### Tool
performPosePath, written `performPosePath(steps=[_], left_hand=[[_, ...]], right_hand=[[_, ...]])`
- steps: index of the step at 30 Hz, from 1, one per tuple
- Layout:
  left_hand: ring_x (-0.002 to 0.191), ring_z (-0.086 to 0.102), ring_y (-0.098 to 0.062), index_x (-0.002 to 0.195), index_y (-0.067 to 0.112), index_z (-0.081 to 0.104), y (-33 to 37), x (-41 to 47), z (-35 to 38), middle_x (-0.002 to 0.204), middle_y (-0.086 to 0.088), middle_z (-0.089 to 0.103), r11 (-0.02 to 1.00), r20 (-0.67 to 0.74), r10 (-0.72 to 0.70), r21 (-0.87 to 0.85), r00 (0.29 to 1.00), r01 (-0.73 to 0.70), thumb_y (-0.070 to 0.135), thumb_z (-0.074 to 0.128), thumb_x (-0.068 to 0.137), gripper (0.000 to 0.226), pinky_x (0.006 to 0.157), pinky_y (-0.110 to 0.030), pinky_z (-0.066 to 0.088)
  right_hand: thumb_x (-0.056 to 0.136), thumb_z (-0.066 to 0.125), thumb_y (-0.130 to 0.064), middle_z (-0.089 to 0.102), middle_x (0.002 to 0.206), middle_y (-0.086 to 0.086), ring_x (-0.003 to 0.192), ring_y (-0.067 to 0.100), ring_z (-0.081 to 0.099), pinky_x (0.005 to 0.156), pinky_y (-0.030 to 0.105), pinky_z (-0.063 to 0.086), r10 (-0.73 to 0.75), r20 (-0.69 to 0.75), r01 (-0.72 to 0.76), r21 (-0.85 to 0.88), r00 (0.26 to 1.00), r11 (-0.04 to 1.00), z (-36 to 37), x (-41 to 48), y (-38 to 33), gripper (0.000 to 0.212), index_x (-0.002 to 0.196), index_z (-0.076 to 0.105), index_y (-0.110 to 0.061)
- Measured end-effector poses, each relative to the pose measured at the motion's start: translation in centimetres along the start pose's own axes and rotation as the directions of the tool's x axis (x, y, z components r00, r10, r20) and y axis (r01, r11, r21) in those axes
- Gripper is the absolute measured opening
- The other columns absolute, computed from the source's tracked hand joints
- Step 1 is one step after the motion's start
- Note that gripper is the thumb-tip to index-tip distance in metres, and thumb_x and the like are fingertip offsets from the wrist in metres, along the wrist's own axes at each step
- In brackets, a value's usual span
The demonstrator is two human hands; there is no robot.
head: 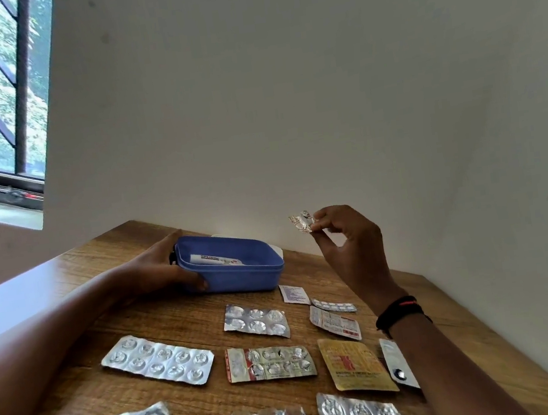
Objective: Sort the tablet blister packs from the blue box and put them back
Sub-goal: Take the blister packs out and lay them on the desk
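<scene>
Meanwhile the right hand point(349, 243) pinches a small foil blister point(302, 221) up beside the blue box point(235, 267), which the left hand point(166, 268) seemingly grips, and so slight a pinch could drop it among the sorted packs point(255, 320).

left hand point(162, 267): grips blue box point(235, 269) at table's point(161, 310) far edge
right hand point(350, 249): pinches small foil blister piece point(301, 222) aloft

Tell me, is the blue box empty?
Not empty. The blue box has no lid on, and a white tube lies inside it.
</scene>
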State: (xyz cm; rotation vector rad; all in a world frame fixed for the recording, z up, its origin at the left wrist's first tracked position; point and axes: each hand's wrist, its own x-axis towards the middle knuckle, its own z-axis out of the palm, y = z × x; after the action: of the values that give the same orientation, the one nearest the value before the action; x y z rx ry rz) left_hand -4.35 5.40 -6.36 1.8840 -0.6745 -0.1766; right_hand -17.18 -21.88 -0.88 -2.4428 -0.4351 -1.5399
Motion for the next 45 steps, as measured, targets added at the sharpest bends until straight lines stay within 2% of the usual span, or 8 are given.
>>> performPosePath(steps=[7,15,19,22,26,32,39,45], left_hand=[[0.099,0.058,-0.010,0.113,0.030,0.039,-0.5,0.7,0.1,0.107,0.007,0.059,1.000,0.001,-0.009,-0.030,1.000,0.009,0.015,0.088,0.062,0.072,0.072,-0.018,0.046],[0.096,0.056,-0.008,0.112,0.032,0.034,-1.0,1.1,0.0,0.104,0.012,0.055,0.999,0.009,-0.024,-0.037,1.000,0.024,0.017,0.087,0.063,0.074,0.070,-0.017,0.044],[0.091,0.057,-0.003,0.107,0.033,0.037,-0.7,0.8,0.1,0.100,0.015,0.056,0.999,-0.012,-0.010,-0.032,1.000,0.010,0.015,0.087,0.064,0.069,0.066,-0.012,0.044],[0.095,0.063,-0.007,0.109,0.028,0.050,-0.9,0.4,0.1,0.106,0.007,0.066,1.000,-0.042,0.003,-0.011,0.999,-0.003,0.020,0.091,0.055,0.069,0.076,-0.019,0.052],[0.103,0.064,-0.019,0.118,0.020,0.052,-0.4,0.3,0.1,0.112,-0.003,0.067,1.000,-0.052,0.004,0.021,0.999,-0.003,0.018,0.090,0.059,0.070,0.091,-0.038,0.054],[0.107,0.062,-0.023,0.121,0.015,0.051,-0.1,0.0,0.1,0.115,-0.007,0.065,0.999,-0.040,-0.009,0.047,0.999,0.011,0.017,0.087,0.063,0.068,0.097,-0.047,0.051],[0.119,0.054,-0.028,0.142,0.011,0.035,0.1,0.1,0.2,0.134,-0.011,0.053,0.995,-0.032,-0.058,0.074,0.998,0.060,0.022,0.086,0.065,0.093,0.104,-0.048,0.045],[0.125,0.048,-0.028,0.151,0.015,0.018,0.1,0.4,0.3,0.144,-0.011,0.043,0.991,-0.045,-0.082,0.100,0.996,0.086,0.025,0.084,0.069,0.107,0.107,-0.046,0.042]], right_hand=[[0.076,0.078,-0.003,0.067,0.111,0.012,0.096,0.024,0.062,0.075,0.027,0.054,-0.163,-0.017,0.158,-0.178,0.986,0.971,-0.1,-0.3,-0.2,0.014,0.087,0.072,-0.007],[0.074,0.080,-0.002,0.072,0.105,0.007,0.097,0.023,0.063,0.082,0.021,0.046,-0.199,-0.020,0.193,-0.173,0.980,0.966,0.3,-0.3,-0.8,0.017,0.088,0.072,-0.009],[0.074,0.081,-0.006,0.073,0.081,-0.005,0.076,0.009,0.067,0.072,0.023,0.054,0.068,0.094,-0.085,0.196,0.993,0.977,1.6,-0.6,-2.9,0.014,0.081,0.072,-0.015],[0.074,0.082,-0.009,0.073,0.075,-0.007,0.068,0.003,0.069,0.067,0.017,0.053,0.235,0.394,-0.399,0.413,0.889,0.819,3.2,-1.4,-4.8,0.019,0.086,0.071,-0.019],[0.075,0.083,-0.018,0.077,0.078,0.003,0.076,0.013,0.073,0.073,0.023,0.057,0.230,0.645,-0.584,0.411,0.729,0.700,4.0,-2.2,-6.3,0.022,0.094,0.072,-0.019],[0.076,0.081,-0.022,0.077,0.078,0.000,0.073,0.009,0.072,0.064,0.011,0.050,0.221,0.711,-0.611,0.353,0.668,0.708,4.7,-3.2,-8.2,0.018,0.090,0.074,-0.014],[0.074,0.081,-0.038,0.073,0.075,-0.010,0.062,-0.003,0.062,0.053,0.009,0.043,0.201,0.651,-0.487,0.294,0.732,0.822,5.1,-3.6,-9.0,0.021,0.086,0.075,-0.022],[0.072,0.081,-0.041,0.069,0.070,-0.009,0.058,-0.005,0.058,0.050,0.008,0.041,0.212,0.610,-0.489,0.333,0.764,0.806,4.9,-3.4,-8.9,0.029,0.089,0.073,-0.020]])
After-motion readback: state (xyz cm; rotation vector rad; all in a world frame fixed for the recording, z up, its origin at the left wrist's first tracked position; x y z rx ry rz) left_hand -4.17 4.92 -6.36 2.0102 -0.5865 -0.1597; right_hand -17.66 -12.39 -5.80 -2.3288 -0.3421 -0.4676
